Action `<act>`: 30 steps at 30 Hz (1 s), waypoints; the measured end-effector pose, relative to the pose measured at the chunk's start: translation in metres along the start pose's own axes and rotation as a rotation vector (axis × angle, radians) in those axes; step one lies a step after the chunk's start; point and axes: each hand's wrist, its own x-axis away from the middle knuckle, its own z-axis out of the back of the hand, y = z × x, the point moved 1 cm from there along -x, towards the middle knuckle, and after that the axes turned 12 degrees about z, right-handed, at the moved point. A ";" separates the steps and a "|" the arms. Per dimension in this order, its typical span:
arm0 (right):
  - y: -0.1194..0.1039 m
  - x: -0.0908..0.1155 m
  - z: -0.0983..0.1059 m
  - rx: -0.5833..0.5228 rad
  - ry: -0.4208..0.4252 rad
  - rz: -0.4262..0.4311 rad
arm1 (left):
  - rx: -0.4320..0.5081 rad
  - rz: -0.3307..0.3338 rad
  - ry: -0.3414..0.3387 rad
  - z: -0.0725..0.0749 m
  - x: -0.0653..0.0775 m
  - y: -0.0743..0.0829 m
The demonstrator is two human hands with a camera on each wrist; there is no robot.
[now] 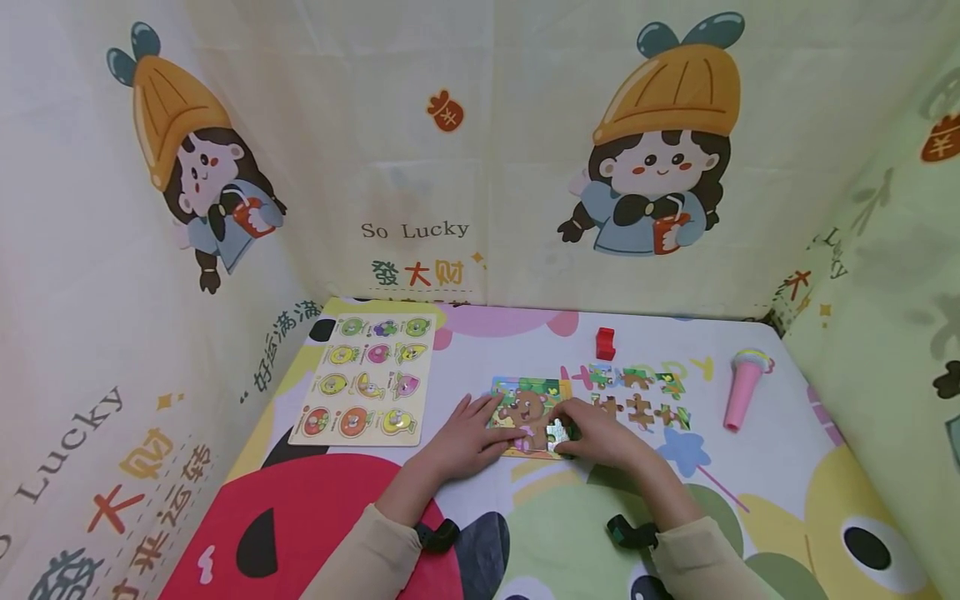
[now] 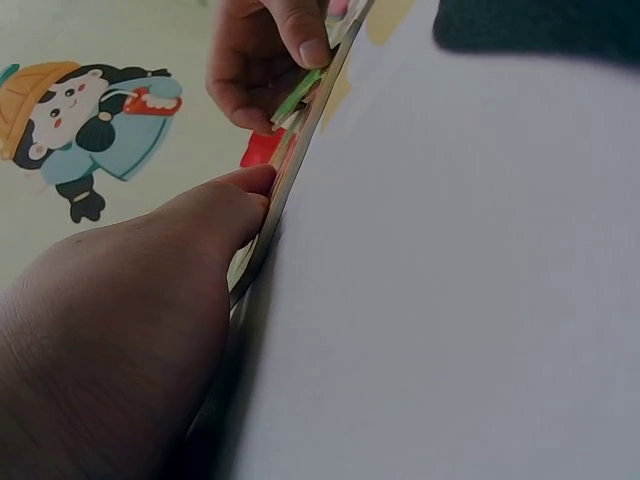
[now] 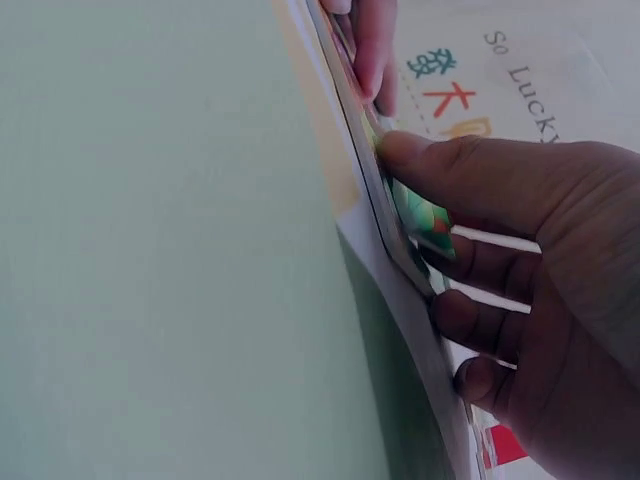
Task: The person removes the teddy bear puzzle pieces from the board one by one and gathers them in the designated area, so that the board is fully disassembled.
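Note:
A jigsaw puzzle (image 1: 531, 408) with a brown bear picture lies flat on the table in front of me. My left hand (image 1: 467, 437) rests on its left side, fingers spread, with the thumb across the lower part of the bear. At the puzzle's right side, my right hand (image 1: 600, 433) pinches a green puzzle piece (image 3: 425, 215) between thumb and fingers. The piece (image 2: 298, 97) tilts up from the board in the left wrist view. A pale patch (image 1: 557, 433) shows in the picture beside the right fingertips. The right hand hides part of the puzzle's right edge.
Several loose puzzle pieces (image 1: 640, 408) lie right of the puzzle, with a small red object (image 1: 605, 343) behind them. A pink toy microphone (image 1: 744, 390) lies farther right. At the left is a fruit picture board (image 1: 362, 379). Printed cloth walls (image 1: 517, 275) enclose the table's back and sides.

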 end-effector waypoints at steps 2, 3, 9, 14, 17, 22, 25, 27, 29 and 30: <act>0.000 0.003 0.001 0.000 0.001 0.019 | 0.009 0.001 -0.001 0.000 0.000 0.000; 0.001 0.005 0.001 -0.001 -0.001 0.032 | 0.013 0.002 -0.002 -0.001 0.000 0.000; 0.003 0.014 0.004 -0.003 -0.025 0.058 | 0.020 0.010 -0.012 -0.002 0.000 0.000; 0.004 0.016 0.005 0.051 -0.046 0.085 | 0.023 0.018 -0.011 -0.002 -0.001 0.000; 0.004 0.016 0.006 0.092 -0.052 0.107 | 0.032 0.020 -0.010 -0.002 -0.001 0.000; 0.003 0.016 0.005 0.152 -0.058 0.135 | 0.034 0.017 -0.010 -0.002 -0.001 -0.001; 0.003 0.016 0.005 0.187 -0.057 0.127 | 0.034 0.017 -0.010 -0.002 -0.001 -0.001; 0.004 0.016 0.005 0.207 -0.057 0.118 | 0.030 0.019 -0.009 -0.002 -0.001 -0.001; 0.004 0.015 0.004 0.225 -0.056 0.112 | 0.034 0.022 -0.010 -0.001 -0.001 0.000; 0.004 0.015 0.004 0.229 -0.052 0.112 | 0.036 0.024 -0.010 -0.001 -0.001 0.000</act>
